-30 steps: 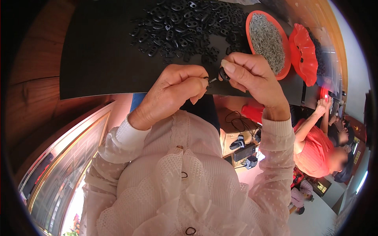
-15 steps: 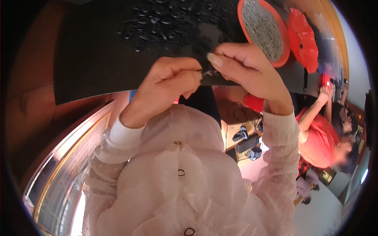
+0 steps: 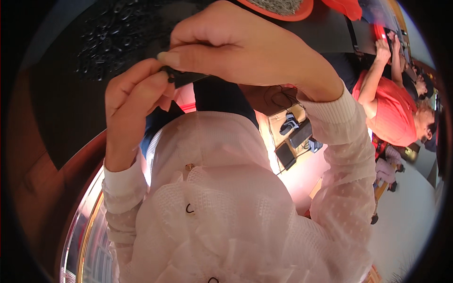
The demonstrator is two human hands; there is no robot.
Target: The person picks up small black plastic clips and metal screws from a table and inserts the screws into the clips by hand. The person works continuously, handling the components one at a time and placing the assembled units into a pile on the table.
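Note:
My left hand [image 3: 130, 101] is closed, its thumb and fingers pinching one side of a small black part [image 3: 171, 74]. Reaching across from the right, my right hand [image 3: 245, 49] grips the same part with bent fingers and thumb tip. The two hands meet over the near edge of the black table [image 3: 54, 113]. Most of the part is hidden by my fingers, so its exact kind does not show. Beyond my left hand lies a spread of small black parts [image 3: 111, 40], some with ring-shaped ends.
An orange-red bowl [image 3: 306, 10] of small silvery metal pieces [image 3: 276, 4] stands at the far edge of view, beside a red dish [image 3: 347, 7]. Black power adapters [image 3: 299, 134] and cables sit below the table on the right. Farther right works a person in a red shirt [image 3: 389, 113].
Both hands now appear farther left and closer together, and the view has shifted. The small coiled spring seen between them earlier no longer shows. The bowl now sits partly out of view.

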